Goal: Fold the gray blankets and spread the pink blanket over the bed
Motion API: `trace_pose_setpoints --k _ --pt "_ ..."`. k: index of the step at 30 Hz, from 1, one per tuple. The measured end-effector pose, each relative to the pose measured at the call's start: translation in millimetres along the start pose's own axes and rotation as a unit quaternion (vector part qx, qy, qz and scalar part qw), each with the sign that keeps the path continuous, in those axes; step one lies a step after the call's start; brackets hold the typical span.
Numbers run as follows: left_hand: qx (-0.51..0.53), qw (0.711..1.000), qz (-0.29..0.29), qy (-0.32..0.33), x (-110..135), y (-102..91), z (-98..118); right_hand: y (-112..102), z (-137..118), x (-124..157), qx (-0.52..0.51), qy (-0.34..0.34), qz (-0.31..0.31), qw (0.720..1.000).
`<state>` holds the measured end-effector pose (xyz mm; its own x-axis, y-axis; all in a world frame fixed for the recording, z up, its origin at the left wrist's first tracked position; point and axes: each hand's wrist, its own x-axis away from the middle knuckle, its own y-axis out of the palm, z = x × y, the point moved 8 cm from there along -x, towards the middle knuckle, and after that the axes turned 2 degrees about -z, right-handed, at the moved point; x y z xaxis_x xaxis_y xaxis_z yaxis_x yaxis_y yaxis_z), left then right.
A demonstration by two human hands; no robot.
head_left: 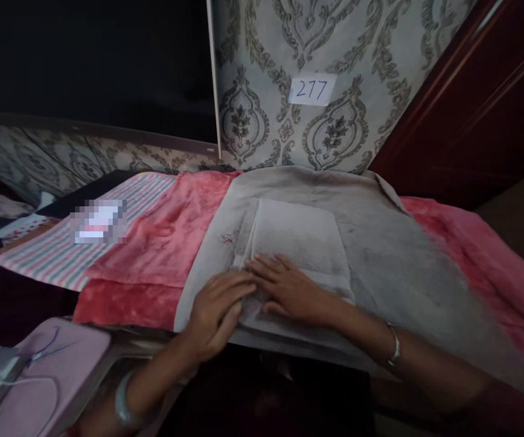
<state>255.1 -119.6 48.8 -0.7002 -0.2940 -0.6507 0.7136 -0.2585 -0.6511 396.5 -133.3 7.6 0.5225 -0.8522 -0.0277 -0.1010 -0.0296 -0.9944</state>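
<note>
A folded white cloth (300, 243) lies on a larger grey-white cloth (393, 255) spread over a pink blanket (161, 237). My right hand (289, 288) lies flat on the folded cloth's near edge, fingers stretched out toward the left. My left hand (216, 312) rests beside it at the cloth's near left corner, fingers curled down over the fabric edge and touching the right hand's fingertips. A bangle sits on each wrist.
A striped pink and white cloth (56, 255) lies at the left with a blurred item on it. A pink case (47, 376) with a white charger and cables is at the lower left. Patterned wallpaper carries a paper label "277" (311, 90). A dark wooden door (480, 103) stands at the right.
</note>
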Motion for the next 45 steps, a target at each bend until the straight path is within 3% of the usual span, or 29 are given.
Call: trace_pose_setpoints --k 3,6,9,12,17,20,23,26,28,32,36,41,45 --pt "0.019 0.995 -0.097 -0.007 -53.5 13.2 -26.3 14.4 -21.3 8.2 -0.016 -0.014 -0.005 1.0" --pt "-0.003 0.97 -0.241 -0.012 -92.4 59.1 -60.6 21.1 -23.9 7.0 -0.029 -0.008 0.001 1.0" --pt "-0.069 0.944 -0.322 -0.014 -102.9 99.7 -92.9 22.7 -23.0 7.7 -0.038 0.016 0.006 0.999" --pt "-0.109 0.939 -0.325 -0.001 -99.1 115.0 -109.0 23.7 -32.2 14.2 -0.056 0.035 0.01 0.998" --pt "-0.103 0.946 -0.306 0.012 -94.2 112.0 -110.3 17.8 -68.3 35.0 -0.143 0.001 0.029 0.989" --pt "-0.088 0.953 -0.29 0.008 -95.7 108.4 -108.4 4.1 -76.7 56.8 -0.251 -0.02 0.057 0.966" --pt "-0.061 0.961 -0.269 -0.004 -97.3 104.7 -109.8 -16.4 -44.0 95.3 -0.315 0.06 0.179 0.93" --pt "-0.028 0.972 -0.235 -0.015 -98.4 96.2 -116.2 -27.1 10.4 159.0 -0.216 0.214 0.343 0.889" --pt "-0.013 0.978 -0.21 -0.006 -96.5 85.7 -121.1 -22.1 34.6 196.4 -0.125 0.267 0.389 0.873" --pt "-0.053 0.98 -0.191 0.009 -77.3 55.7 -130.7 4.4 56.3 227.2 -0.014 0.278 0.35 0.894" --pt "-0.138 0.96 -0.243 0.02 -47.1 34.0 -126.9 22.0 57.7 217.8 0.016 0.256 0.292 0.921" --pt "-0.197 0.929 -0.3 0.089 -35.3 32.3 -108.1 22.7 54.9 195.4 0.029 0.219 0.277 0.935" --pt "-0.205 0.916 -0.322 0.123 -39.5 37.7 -107.2 22.2 55.2 188.3 0.031 0.215 0.26 0.941"
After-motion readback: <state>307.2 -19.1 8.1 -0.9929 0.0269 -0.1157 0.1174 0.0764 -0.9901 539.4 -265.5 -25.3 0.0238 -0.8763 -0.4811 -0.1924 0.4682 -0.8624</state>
